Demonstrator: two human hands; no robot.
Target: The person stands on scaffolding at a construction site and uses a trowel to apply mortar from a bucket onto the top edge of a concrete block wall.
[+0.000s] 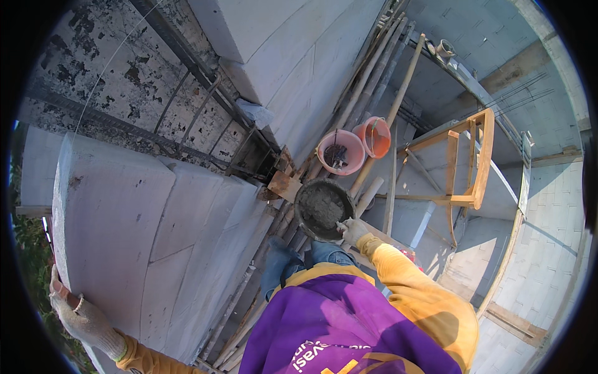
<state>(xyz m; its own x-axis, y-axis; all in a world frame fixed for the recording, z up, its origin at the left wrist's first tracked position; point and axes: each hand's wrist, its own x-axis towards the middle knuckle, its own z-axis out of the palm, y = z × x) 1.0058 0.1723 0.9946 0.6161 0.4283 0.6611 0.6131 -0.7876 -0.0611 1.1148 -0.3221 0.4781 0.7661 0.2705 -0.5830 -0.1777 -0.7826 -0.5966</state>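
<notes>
A worker's right hand (354, 229), in an off-white knit glove, grips the near right rim of a round black bucket (346, 202) on a building site, the fingers curled in over the edge and pinching it, with the fingertips just above the contents. The bucket sits out in front of the worker's jeans (279, 265), its mouth open to the camera; inside lies wet gray mortar (321, 206) — lumpy, heaped unevenly and crossed by shadow, with the dark inner wall showing around it. The left hand (84, 318), gloved alike, is well apart from the bucket, laid against the outer end of a pale block wall (156, 230); its fingers point up along the edge, apparently extended, though how far they spread cannot be told. Thin joints divide the wall's large, smooth blocks. A piece of wooden board (284, 185) stands just beside the bucket's far left rim, and beyond it are a pink bucket (355, 159) holding dark scraps and, touching it, an orange bucket (380, 144). Farther right rests a wooden frame (481, 162). White lettering and a yellow motif mark the worker's purple shirt (336, 311) with its yellow sleeves — the clearest print in view; the black bucket shows no readable label.
</notes>
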